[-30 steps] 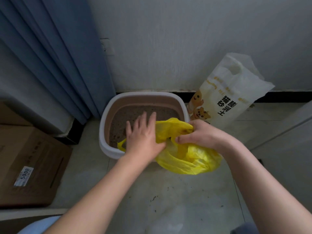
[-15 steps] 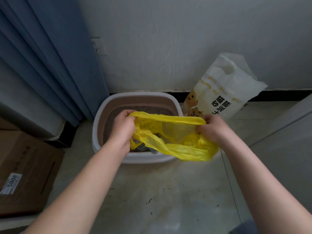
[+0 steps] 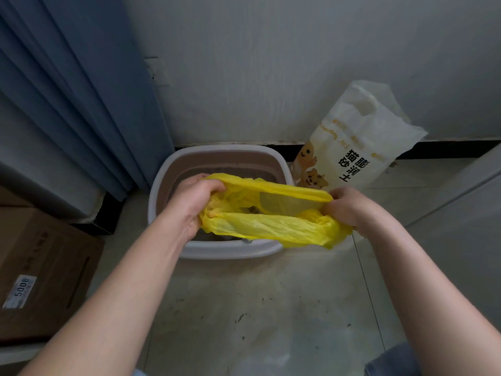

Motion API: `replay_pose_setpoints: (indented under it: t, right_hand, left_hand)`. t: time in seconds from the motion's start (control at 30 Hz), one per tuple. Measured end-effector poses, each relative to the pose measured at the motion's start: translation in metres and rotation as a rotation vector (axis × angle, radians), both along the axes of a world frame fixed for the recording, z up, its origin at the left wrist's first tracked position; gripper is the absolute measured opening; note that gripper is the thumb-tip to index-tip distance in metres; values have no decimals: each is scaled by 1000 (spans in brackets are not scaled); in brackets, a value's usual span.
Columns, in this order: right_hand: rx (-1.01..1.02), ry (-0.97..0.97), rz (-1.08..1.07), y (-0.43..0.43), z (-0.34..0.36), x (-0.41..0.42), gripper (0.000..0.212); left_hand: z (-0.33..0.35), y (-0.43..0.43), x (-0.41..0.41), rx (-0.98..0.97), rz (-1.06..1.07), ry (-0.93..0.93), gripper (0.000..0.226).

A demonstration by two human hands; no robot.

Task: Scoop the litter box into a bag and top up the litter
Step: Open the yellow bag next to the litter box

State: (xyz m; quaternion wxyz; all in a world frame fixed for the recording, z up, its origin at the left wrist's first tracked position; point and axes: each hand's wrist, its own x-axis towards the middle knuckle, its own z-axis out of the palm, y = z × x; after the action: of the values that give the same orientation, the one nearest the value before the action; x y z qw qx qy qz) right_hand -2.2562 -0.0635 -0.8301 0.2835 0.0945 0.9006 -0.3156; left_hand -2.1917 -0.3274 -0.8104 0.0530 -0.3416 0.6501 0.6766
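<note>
A yellow plastic bag [image 3: 271,226] is stretched wide between both hands, right above the litter box. My left hand [image 3: 193,203] grips its left edge and my right hand [image 3: 348,206] grips its right edge, so the mouth is pulled apart. The white litter box [image 3: 230,249] with a brown inner wall sits on the floor against the wall; the bag hides most of the grey-brown litter inside. A small grey part shows at the box's front rim under the bag. A white litter bag [image 3: 357,147] with cartoon animals leans on the wall at the right.
Blue curtains [image 3: 81,104] hang at the left beside the box. A brown cardboard carton [image 3: 46,272] with a white label stands on the floor at the left. The tiled floor [image 3: 257,308] in front of the box is speckled with litter crumbs.
My left hand went from resting flat on the bunched bag to gripping its edge. Both hands then drew apart, spreading the bag over the box.
</note>
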Motion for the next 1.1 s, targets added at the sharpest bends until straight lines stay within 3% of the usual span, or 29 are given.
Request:
replay_pose_setpoints:
  t: [0.1, 0.23, 0.3, 0.37, 0.43, 0.57, 0.67, 0.73, 0.8, 0.93, 1.0, 1.1]
  right_hand:
    - [48, 130, -85, -9, -5, -1, 24]
    - [-210, 71, -129, -19, 0, 0, 35]
    - [-55, -61, 46, -22, -1, 2, 52]
    - [201, -88, 192, -26, -5, 8, 44]
    - [261, -22, 156, -25, -10, 9, 36]
    - [128, 45, 32, -18, -8, 5, 40]
    - [7, 69, -43, -16, -4, 5, 38]
    - [-74, 89, -75, -15, -1, 6, 29]
    - [-136, 94, -88, -13, 1, 6, 23]
    - [-88, 190, 33, -4, -2, 6, 61]
    - [-104, 383, 139, 0, -7, 6, 66]
    - [-160, 613, 276, 3, -8, 9, 58]
  left_hand:
    - [0, 0, 2, -42, -6, -20, 9]
    - [-2, 6, 5, -112, -34, 19, 9]
    - [-5, 7, 6, -130, -13, 50, 8]
    - [-9, 4, 4, -179, 22, 59, 8]
    - [-9, -2, 3, -214, 46, 45, 11]
    - [-10, -6, 2, -200, -25, -14, 21]
    - [-10, 0, 2, -221, -133, -72, 42]
    - [-9, 8, 2, -383, -172, -30, 52]
    - [-10, 17, 6, -605, -167, 173, 48]
    - [-9, 20, 10, -905, -293, 642, 20]
    - [-5, 19, 9, -1005, -457, 652, 16]
    - [-5, 21, 9, -1116, -652, 504, 27]
